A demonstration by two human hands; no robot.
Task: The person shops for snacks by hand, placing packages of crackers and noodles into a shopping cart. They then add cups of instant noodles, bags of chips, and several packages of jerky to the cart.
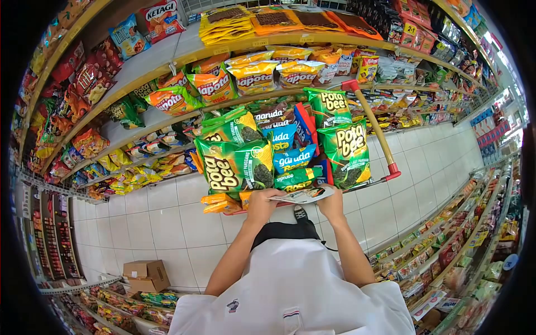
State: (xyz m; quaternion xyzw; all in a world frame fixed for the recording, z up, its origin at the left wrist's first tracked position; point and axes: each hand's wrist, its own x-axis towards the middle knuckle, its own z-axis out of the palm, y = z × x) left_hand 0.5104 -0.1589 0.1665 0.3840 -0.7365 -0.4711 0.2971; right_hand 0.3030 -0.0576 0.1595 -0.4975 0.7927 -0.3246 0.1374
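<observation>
A shopping cart (375, 127) with red-capped handle stands in the aisle, piled with green Potabee chip bags (234, 164), blue Garuda bags (294, 158) and orange packs. Both my hands are at the cart's near edge. My left hand (260, 204) and my right hand (333, 203) together hold a flat printed packet (302, 195), one at each end, just above the pile.
Snack shelves (167, 53) run along the left and top, filled with yellow Kapota bags (254, 75) and other chips. More shelving lines the right side (463, 234). A cardboard box (146, 274) sits on the white tiled floor at lower left.
</observation>
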